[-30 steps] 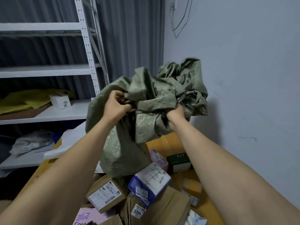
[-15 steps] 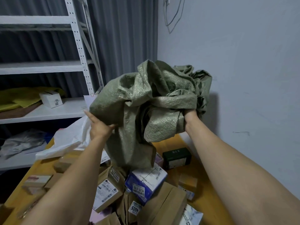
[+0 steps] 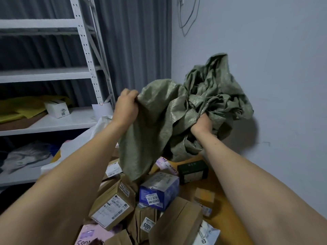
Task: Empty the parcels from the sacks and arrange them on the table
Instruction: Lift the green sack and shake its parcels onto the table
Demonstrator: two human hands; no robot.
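I hold a crumpled green woven sack in the air over the table. My left hand grips its left edge, and my right hand clutches the bunched fabric on the right. The sack hangs limp, its lower end dangling above a heap of parcels. In that heap are a brown carton with a white label, a blue box, a dark green box and a pink packet, all lying on the orange-brown table.
A white metal shelf rack stands at the left with a small white box and yellow sheets on it. A white plastic bag lies at the table's far left. The grey wall runs close along the right side.
My left hand has moved up and now grips the sack's left edge. The bunched part has shifted right toward the wall, and the sack hangs more spread out.
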